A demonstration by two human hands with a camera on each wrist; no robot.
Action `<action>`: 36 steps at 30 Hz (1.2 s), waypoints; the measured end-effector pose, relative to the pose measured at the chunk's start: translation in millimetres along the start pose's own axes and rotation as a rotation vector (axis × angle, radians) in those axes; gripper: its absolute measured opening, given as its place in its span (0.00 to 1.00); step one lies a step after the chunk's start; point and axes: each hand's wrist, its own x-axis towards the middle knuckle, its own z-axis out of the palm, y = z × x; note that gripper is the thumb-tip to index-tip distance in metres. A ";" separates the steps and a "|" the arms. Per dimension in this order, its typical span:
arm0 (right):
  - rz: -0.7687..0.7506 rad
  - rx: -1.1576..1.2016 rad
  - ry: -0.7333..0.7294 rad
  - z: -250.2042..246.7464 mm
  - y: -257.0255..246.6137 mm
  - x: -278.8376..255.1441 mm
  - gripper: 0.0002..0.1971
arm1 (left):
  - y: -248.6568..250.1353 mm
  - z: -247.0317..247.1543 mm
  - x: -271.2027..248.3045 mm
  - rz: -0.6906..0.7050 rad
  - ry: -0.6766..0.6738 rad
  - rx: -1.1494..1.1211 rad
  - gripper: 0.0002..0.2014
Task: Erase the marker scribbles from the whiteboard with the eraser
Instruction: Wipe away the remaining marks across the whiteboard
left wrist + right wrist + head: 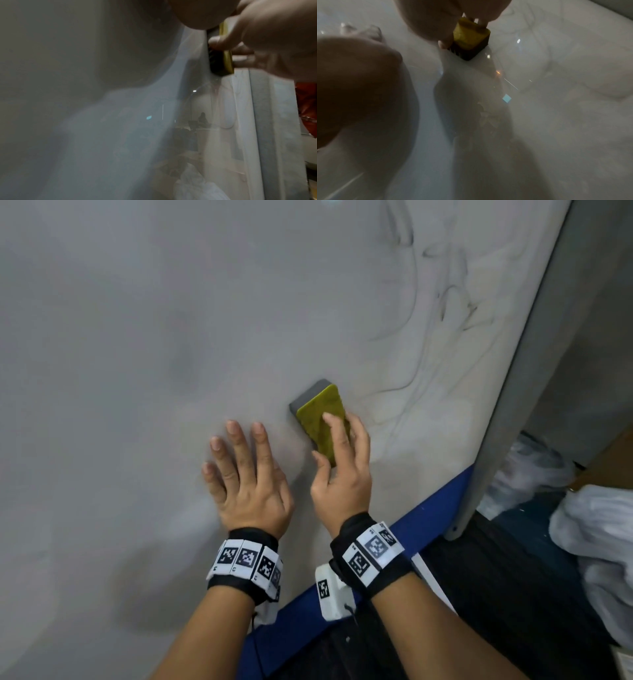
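The whiteboard [137, 337] fills most of the head view, lying flat with smeared grey marker scribbles [445, 302] toward its right side. A yellow-backed eraser [320, 414] with a grey felt base lies on the board just left of the scribbles. My right hand [339, 460] grips it, thumb on its left edge and fingers over the top and right side. The right wrist view shows the eraser [471, 39] pinched from both sides, and the left wrist view shows the eraser [221, 60] edge-on. My left hand [246, 474] rests flat on the board beside it, fingers spread.
The board's grey metal frame [520, 371] runs along the right edge and a blue strip [376, 549] borders its near edge. White crumpled plastic or cloth [599, 529] lies on the dark floor to the right.
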 end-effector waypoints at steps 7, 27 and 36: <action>0.220 0.064 0.143 -4.5 24.5 26.5 0.34 | 2.7 -0.6 2.5 -0.031 -0.038 -0.022 0.35; 0.378 0.090 0.103 -7.2 9.3 22.5 0.35 | 10.0 3.6 -1.2 -0.055 -0.050 -0.038 0.35; 0.208 0.018 -0.150 -6.4 6.1 -45.0 0.32 | 7.9 3.5 -5.0 -0.023 -0.039 -0.048 0.33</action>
